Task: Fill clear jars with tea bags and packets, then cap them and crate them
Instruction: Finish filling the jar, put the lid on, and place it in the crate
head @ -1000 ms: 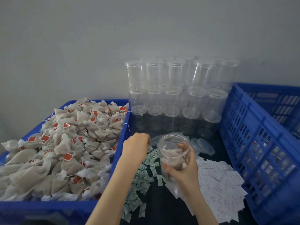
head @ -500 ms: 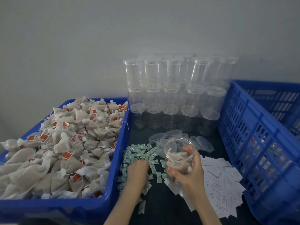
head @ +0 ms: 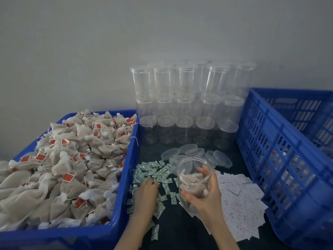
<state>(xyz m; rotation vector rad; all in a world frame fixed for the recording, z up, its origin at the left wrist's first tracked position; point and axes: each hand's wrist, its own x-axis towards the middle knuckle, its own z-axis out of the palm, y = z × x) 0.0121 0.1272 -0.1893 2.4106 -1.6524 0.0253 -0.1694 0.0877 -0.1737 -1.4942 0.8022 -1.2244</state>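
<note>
My right hand (head: 205, 193) grips a clear open jar (head: 193, 175) that holds several tea bags, tilted slightly and held just above the dark table. My left hand (head: 146, 191) rests palm down on the pile of small green packets (head: 153, 171), fingers curled into them. Whether it pinches one is hidden. A blue bin (head: 124, 177) heaped with beige tea bags (head: 72, 159) with red tags sits at the left. Loose clear lids (head: 191, 150) lie behind the jar.
Stacked empty clear jars (head: 187, 109) with lids stand against the wall at the back. A large blue slatted crate (head: 281, 159) fills the right side. White paper slips (head: 241, 201) are spread on the table under and right of the jar.
My left hand came down from beside the jar's mouth onto the green packets and stays there. The jar has shifted slightly right in my right hand.
</note>
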